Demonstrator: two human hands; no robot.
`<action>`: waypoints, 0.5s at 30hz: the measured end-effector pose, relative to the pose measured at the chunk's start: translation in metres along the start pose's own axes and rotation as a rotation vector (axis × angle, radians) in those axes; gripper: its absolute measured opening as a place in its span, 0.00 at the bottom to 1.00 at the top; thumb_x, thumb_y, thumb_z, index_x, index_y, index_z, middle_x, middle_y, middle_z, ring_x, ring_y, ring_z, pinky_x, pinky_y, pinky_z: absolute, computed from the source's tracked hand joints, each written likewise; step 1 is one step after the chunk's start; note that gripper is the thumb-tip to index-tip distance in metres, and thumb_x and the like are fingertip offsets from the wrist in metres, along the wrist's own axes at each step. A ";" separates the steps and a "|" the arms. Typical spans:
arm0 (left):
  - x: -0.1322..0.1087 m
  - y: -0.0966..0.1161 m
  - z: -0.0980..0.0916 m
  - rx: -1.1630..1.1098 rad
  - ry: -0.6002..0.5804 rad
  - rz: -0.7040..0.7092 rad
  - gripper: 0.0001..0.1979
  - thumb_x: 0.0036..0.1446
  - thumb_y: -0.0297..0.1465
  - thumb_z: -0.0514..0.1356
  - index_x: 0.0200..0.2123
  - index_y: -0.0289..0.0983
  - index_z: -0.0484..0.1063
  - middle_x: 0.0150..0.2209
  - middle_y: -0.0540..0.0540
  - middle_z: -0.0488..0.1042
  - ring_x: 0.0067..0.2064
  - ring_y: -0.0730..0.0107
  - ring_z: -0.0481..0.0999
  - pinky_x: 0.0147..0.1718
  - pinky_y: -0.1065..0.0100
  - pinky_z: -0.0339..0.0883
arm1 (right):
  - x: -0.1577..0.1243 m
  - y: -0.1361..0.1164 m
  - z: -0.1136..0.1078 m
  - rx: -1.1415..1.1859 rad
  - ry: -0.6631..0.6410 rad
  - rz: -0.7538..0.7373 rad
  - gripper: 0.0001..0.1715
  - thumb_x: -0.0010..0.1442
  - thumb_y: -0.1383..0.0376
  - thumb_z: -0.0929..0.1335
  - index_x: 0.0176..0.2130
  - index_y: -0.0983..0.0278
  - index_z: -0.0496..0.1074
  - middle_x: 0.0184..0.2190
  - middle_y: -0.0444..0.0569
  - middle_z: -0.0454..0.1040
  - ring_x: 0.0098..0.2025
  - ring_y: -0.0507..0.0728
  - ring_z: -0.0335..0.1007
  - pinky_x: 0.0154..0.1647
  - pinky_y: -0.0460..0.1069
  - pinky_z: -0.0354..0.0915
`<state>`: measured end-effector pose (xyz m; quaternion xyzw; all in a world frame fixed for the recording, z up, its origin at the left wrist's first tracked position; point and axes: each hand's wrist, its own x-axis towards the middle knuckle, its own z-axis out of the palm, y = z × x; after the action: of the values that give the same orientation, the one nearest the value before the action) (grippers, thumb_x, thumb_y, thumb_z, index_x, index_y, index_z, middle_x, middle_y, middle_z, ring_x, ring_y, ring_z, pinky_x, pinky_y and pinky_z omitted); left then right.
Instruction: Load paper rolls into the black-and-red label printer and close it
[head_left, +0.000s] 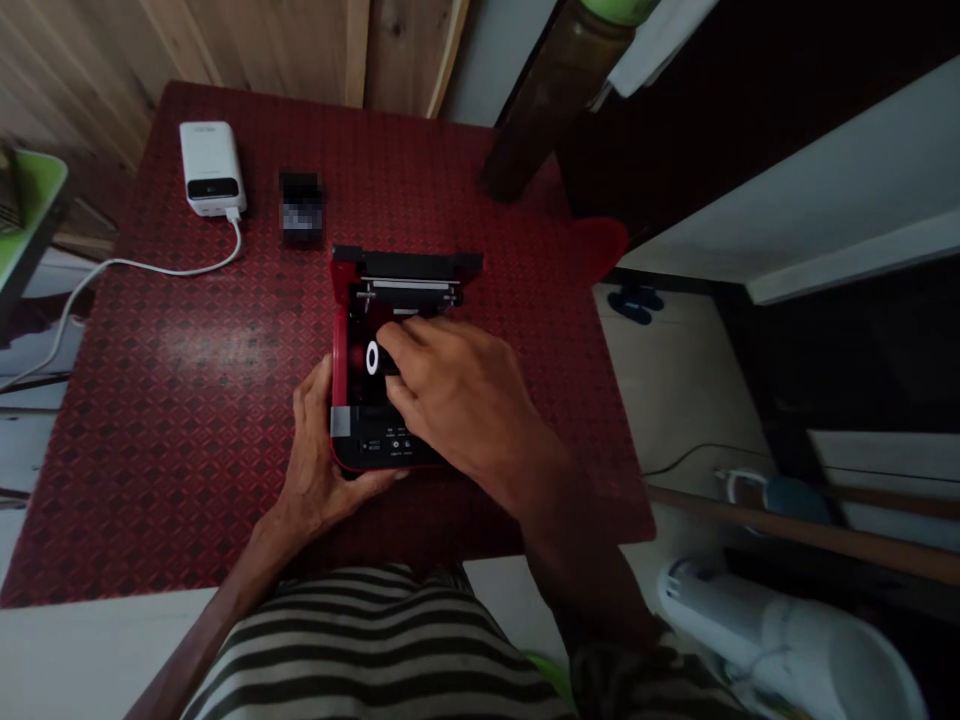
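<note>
The person's right hand (pixel 457 390) is closed on a small roll (pixel 373 358), thumb and fingers around it inside an open device (pixel 340 350). The left hand (pixel 309 470) is spread wide about the device's near-left corner, fingers along its side and thumb along its front edge.

The device is boxy, red outside and black within, its lid raised at the far side, with a metal bar across it and small white markings on the front panel. The roll shows a white ring around a dark centre; the fingers hide the rest.

There is one device and one visible roll. Beyond them on the red patterned table (pixel 172 420) are one white power bank (pixel 210 160) with one cable (pixel 172 271), one small blurred dark object (pixel 301 207) and one green-capped bottle (pixel 536 105). Two slippers (pixel 635 302) lie on the floor.

A broad stretch of tabletop lies left of the device, a narrower one right, before the table's edge. The near edge runs close to a striped shirt (pixel 375 650).
</note>
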<state>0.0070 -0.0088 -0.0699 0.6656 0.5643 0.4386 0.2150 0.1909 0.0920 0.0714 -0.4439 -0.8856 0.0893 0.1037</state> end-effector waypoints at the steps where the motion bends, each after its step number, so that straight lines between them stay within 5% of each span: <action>1: 0.000 0.000 -0.001 -0.008 -0.003 -0.012 0.69 0.57 0.62 0.82 0.89 0.49 0.49 0.80 0.29 0.66 0.79 0.27 0.70 0.76 0.26 0.69 | -0.009 0.005 -0.007 0.050 0.082 -0.005 0.16 0.73 0.76 0.71 0.52 0.61 0.85 0.47 0.53 0.91 0.50 0.66 0.89 0.53 0.58 0.82; 5: 0.002 -0.001 -0.004 0.010 -0.039 -0.027 0.73 0.53 0.59 0.85 0.89 0.49 0.48 0.81 0.28 0.65 0.79 0.25 0.70 0.76 0.25 0.69 | -0.041 0.050 -0.023 0.405 0.404 0.061 0.16 0.69 0.71 0.79 0.55 0.57 0.85 0.50 0.45 0.91 0.49 0.61 0.89 0.56 0.56 0.81; 9: 0.003 -0.001 -0.008 0.023 -0.057 -0.009 0.72 0.56 0.57 0.84 0.89 0.50 0.47 0.82 0.28 0.63 0.80 0.26 0.69 0.77 0.26 0.68 | -0.042 0.113 0.014 0.622 0.684 0.329 0.17 0.64 0.63 0.82 0.52 0.57 0.85 0.47 0.46 0.90 0.48 0.62 0.86 0.54 0.58 0.80; 15: 0.002 0.002 -0.013 -0.011 -0.051 -0.096 0.68 0.55 0.58 0.84 0.88 0.50 0.54 0.81 0.30 0.65 0.80 0.27 0.69 0.78 0.26 0.68 | -0.023 0.148 0.094 0.753 0.548 0.497 0.15 0.64 0.63 0.78 0.51 0.58 0.80 0.50 0.49 0.89 0.54 0.62 0.86 0.60 0.59 0.79</action>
<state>-0.0022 -0.0101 -0.0609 0.6474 0.5877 0.4138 0.2537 0.2932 0.1551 -0.0584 -0.5794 -0.6009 0.3038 0.4592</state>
